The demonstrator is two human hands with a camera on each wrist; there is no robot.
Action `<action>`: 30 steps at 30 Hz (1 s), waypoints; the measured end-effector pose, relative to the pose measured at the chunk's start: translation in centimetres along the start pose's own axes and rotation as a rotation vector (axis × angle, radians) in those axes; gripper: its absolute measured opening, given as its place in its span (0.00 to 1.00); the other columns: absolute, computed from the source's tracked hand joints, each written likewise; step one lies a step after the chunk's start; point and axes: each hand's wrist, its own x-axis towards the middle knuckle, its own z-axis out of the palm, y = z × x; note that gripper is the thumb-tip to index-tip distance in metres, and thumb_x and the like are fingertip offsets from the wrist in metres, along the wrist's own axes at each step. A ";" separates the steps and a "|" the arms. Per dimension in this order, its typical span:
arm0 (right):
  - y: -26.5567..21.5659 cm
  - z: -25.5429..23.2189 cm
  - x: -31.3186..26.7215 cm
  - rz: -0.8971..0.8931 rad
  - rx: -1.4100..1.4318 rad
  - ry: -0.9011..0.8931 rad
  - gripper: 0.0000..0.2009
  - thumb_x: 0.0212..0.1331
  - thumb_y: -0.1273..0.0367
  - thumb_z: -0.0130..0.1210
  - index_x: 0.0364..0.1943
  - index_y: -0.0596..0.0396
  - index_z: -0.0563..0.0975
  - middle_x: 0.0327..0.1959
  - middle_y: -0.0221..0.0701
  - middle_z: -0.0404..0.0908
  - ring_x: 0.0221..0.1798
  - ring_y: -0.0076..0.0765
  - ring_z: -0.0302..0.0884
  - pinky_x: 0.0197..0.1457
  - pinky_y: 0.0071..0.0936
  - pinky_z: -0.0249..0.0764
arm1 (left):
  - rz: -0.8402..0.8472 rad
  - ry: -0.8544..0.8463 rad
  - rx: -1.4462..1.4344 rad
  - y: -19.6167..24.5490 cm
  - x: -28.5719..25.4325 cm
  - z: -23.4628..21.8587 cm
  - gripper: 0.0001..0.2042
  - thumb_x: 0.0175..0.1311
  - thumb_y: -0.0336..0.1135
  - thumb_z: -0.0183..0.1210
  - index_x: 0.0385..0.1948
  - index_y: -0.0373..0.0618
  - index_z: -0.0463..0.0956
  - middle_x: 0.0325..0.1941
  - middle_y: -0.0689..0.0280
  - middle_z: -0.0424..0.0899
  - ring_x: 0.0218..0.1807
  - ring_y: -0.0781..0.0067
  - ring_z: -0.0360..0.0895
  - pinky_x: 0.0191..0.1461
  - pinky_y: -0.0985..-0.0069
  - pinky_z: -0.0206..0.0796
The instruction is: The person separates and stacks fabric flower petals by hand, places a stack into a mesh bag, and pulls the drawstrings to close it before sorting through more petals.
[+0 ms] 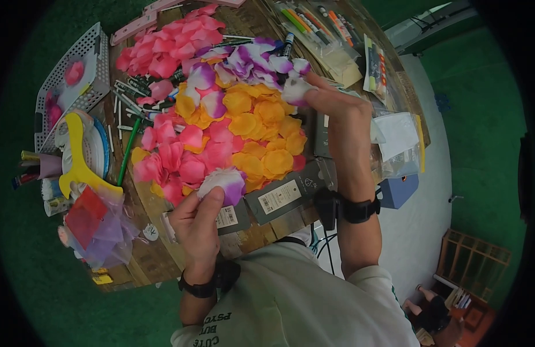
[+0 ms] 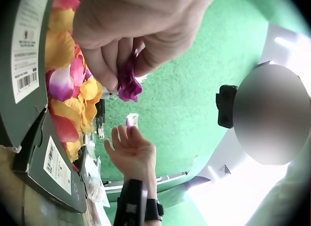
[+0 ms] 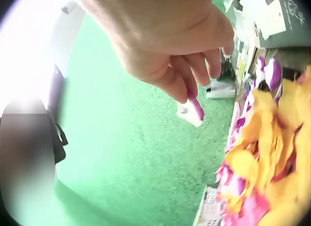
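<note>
My left hand (image 1: 199,222) pinches a small stack of white-and-purple fabric petals (image 1: 222,184) between thumb and fingers, at the near side of the petal heap. In the left wrist view the purple edge of those petals (image 2: 129,83) hangs below the fingertips. Farther right, my right hand (image 1: 342,107) pinches a white-and-purple petal (image 1: 295,91) by its edge; the right wrist view shows this petal (image 3: 191,112) under the thumb and index finger. Between the hands spread yellow petals (image 1: 256,113) and pink petals (image 1: 175,150), with more purple-and-white petals (image 1: 253,61) behind them.
Dark boxes with barcode labels (image 1: 279,199) line the near edge. Markers (image 1: 314,26) lie in bags at the back right. A white perforated basket (image 1: 97,58), a yellow curved piece (image 1: 76,150) and a purple mesh bag (image 1: 108,231) stand on the left.
</note>
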 end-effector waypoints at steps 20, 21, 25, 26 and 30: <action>2.6 6.9 -9.5 -0.530 -0.389 -0.197 0.11 0.47 0.75 0.60 0.37 0.66 0.79 0.45 0.51 0.78 0.49 0.42 0.77 0.58 0.32 0.66 | 0.037 0.087 -0.074 0.4 -0.6 0.5 0.09 0.62 0.25 0.54 0.42 0.33 0.77 0.37 0.67 0.81 0.38 0.85 0.74 0.44 0.86 0.65; 2.7 7.2 -9.6 -0.428 -0.296 -0.179 0.13 0.48 0.76 0.60 0.39 0.66 0.78 0.41 0.49 0.79 0.46 0.39 0.78 0.54 0.29 0.69 | 0.039 0.068 -0.074 0.4 -0.7 0.5 0.10 0.62 0.25 0.54 0.42 0.32 0.77 0.37 0.67 0.81 0.38 0.84 0.74 0.44 0.85 0.66; 1.5 6.9 -10.1 0.178 0.078 -0.313 0.16 0.52 0.78 0.59 0.47 0.64 0.75 0.41 0.37 0.80 0.46 0.22 0.74 0.49 0.19 0.70 | 0.003 0.013 -0.177 0.3 -0.7 0.3 0.11 0.61 0.25 0.55 0.44 0.32 0.76 0.38 0.66 0.81 0.39 0.82 0.75 0.44 0.85 0.66; 1.5 6.8 -10.3 0.176 0.077 -0.304 0.16 0.52 0.78 0.59 0.47 0.64 0.75 0.41 0.37 0.80 0.46 0.22 0.74 0.49 0.19 0.70 | -0.001 0.005 -0.178 0.3 -0.7 0.4 0.11 0.61 0.25 0.55 0.44 0.32 0.76 0.38 0.66 0.81 0.39 0.82 0.75 0.44 0.85 0.66; 2.3 6.9 -10.5 -0.016 -0.058 -0.286 0.14 0.52 0.78 0.58 0.45 0.64 0.76 0.35 0.32 0.81 0.35 0.17 0.75 0.37 0.15 0.71 | -0.001 -0.017 -0.163 0.1 -1.1 -0.1 0.11 0.60 0.25 0.57 0.44 0.32 0.76 0.39 0.65 0.81 0.39 0.82 0.75 0.45 0.84 0.66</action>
